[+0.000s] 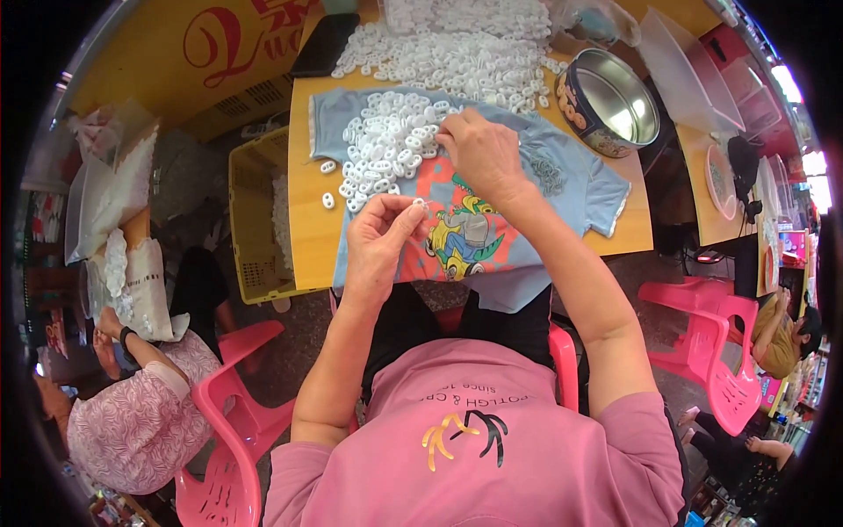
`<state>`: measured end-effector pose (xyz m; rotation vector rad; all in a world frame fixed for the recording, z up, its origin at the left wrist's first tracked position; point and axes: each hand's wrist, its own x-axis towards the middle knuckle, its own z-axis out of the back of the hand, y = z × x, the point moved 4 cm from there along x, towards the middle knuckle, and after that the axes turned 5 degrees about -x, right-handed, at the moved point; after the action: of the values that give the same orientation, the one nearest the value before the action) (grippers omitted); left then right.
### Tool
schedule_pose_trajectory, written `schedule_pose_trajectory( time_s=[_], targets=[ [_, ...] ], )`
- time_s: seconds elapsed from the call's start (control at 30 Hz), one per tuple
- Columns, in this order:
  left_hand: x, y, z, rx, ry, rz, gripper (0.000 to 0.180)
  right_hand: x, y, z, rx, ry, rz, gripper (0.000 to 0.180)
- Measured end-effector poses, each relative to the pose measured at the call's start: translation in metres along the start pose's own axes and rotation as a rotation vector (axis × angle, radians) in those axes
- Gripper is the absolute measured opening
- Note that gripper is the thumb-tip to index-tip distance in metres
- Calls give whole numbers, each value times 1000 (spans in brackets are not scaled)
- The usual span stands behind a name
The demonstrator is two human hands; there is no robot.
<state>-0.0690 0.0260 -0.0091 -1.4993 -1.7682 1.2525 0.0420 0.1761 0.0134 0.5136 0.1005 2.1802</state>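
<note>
A pile of small white plastic pieces [373,149], oval with two holes each, lies on a blue-grey T-shirt [580,167] spread over the table. My left hand [378,241] is closed, pinching a small whitish piece [421,204] between thumb and forefinger just in front of the pile. At the pile's right edge, my right hand [486,154] reaches down with its fingers curled together; what is in the fingertips is hidden. To the right of that hand, a tangled heap of thin grey bits [546,173] rests on the shirt.
A larger heap of white pieces [448,61] covers the table's far side, beside a dark phone [325,46]. A round metal tin [608,101] stands at the far right. A yellow crate [255,220] and pink chairs [694,334] flank the table [312,255]. Other people sit nearby.
</note>
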Motion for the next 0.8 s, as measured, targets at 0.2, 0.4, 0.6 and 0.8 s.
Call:
schedule_pose_trajectory(
  time_s=[0.2, 0.4, 0.6, 0.8],
  targets=[
    [6, 4, -3, -61, -24, -15, 13, -12, -8, -4, 91, -73, 73, 14],
    [3, -2, -14, -135, -76, 15, 13, -50, 4, 26, 1041, 208, -350, 18],
    [-2, -5, -29, -138, -5, -14, 14, -76, 14, 44, 1413, 194, -463, 21],
    [-5, -7, -37, -144, 4, -20, 15, -85, 14, 48, 1451, 195, -490, 27]
  ],
)
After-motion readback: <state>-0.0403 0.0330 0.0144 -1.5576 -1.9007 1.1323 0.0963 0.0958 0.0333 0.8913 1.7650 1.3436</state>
